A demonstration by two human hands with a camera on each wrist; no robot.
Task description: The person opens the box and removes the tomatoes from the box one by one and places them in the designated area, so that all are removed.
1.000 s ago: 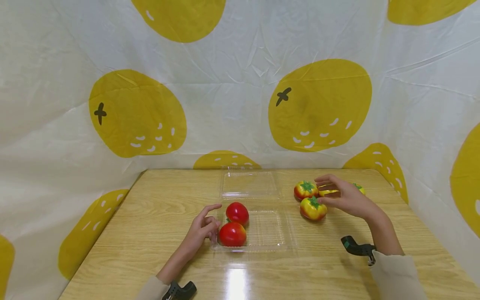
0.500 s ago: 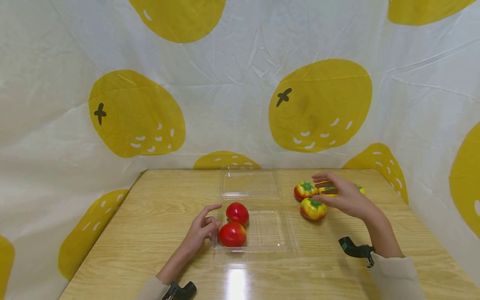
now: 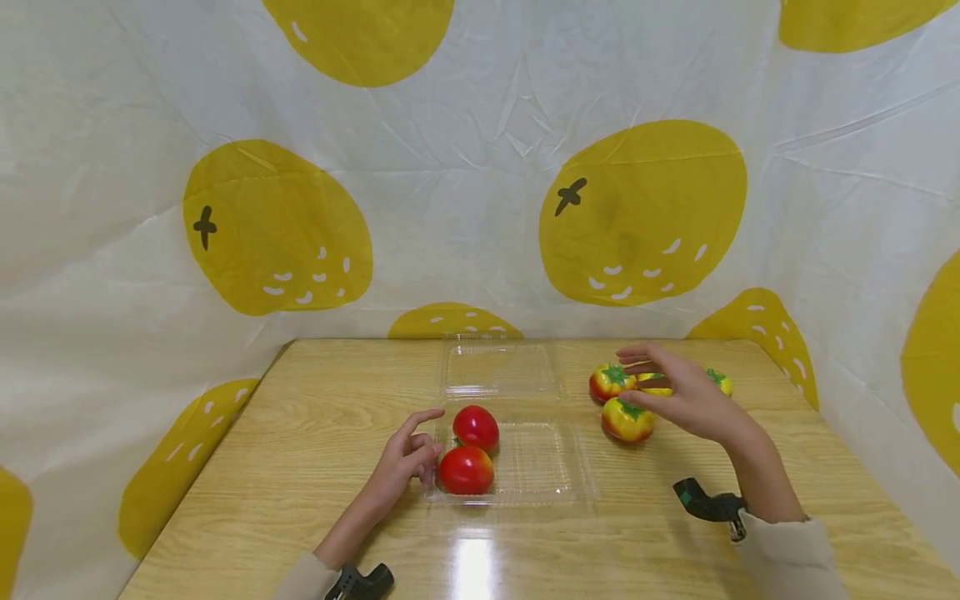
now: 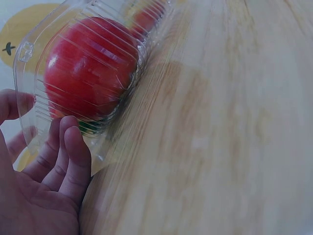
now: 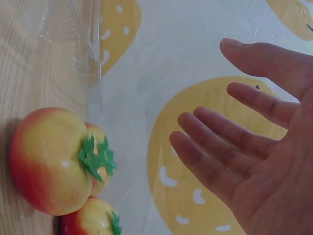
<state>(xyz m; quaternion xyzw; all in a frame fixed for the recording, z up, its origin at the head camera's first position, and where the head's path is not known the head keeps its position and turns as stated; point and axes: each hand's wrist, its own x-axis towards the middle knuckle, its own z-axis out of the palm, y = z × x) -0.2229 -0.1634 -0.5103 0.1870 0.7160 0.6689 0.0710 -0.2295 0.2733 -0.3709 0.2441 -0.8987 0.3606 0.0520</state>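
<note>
A clear plastic clamshell box (image 3: 536, 458) lies with its lid folded back. Two red tomatoes (image 3: 467, 470) sit in its left side. At the box's left edge, my left hand (image 3: 401, 462) holds the rim, thumb over the lip and curled fingers (image 4: 73, 152) against the outer wall; the index finger points away. To the right of the box is a group of several yellow-and-red, tomato-like fruits (image 3: 627, 421) with green leafy tops. My right hand (image 3: 690, 398) hovers over them, fingers spread and relaxed, holding nothing. It partly hides the fruit behind it.
The wooden table (image 3: 330, 400) meets a white curtain (image 3: 450, 208) printed with big yellow fruit at the back and sides. The transparent lid (image 3: 498, 368) lies toward the table's far edge. Black wrist cameras (image 3: 708, 502) sit at both cuffs.
My right hand has drifted slightly left over the yellow-and-red fruits, overlapping the front one's top more. The left hand, the box and the fruits have stayed in place.
</note>
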